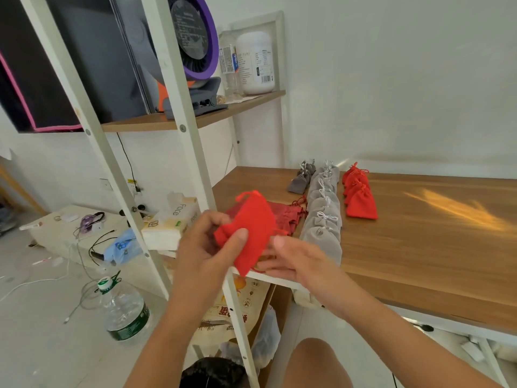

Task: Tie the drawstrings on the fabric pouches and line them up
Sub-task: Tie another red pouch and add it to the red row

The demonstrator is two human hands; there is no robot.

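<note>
**Red pouch held up at the counter's corner**

The person's left grip (207,242) was closed on a bright red drawstring pouch (251,228), thumb pressed over its lower left corner and fingers curled behind it. The pouch hung in the air above the near left corner of the wooden counter (419,247), with its gathered mouth and red cord at the top. The right grip (296,259) met the pouch's lower right edge, fingers reaching under the fabric and thumb just beside it. Motion blur made it impossible to tell whether that grip pinched the cloth or only touched it.

On the counter behind, three lines of pouches ran away from the camera: a row of bright red pouches (359,194) on the right, a longer row of light grey pouches (323,217) with white cords beside it, and a few dark grey pouches (302,177) at the far left. A loose heap of dark red pouches (288,217) lay just behind the raised one.

Left of the counter, a tissue pack (173,219) bore the word "Face". A water bottle (126,312) with a green label stood on the floor. On the shelf (195,119) above, a purple-rimmed fan (195,37) and a white container (256,63) carried printed labels too small to read.
</note>
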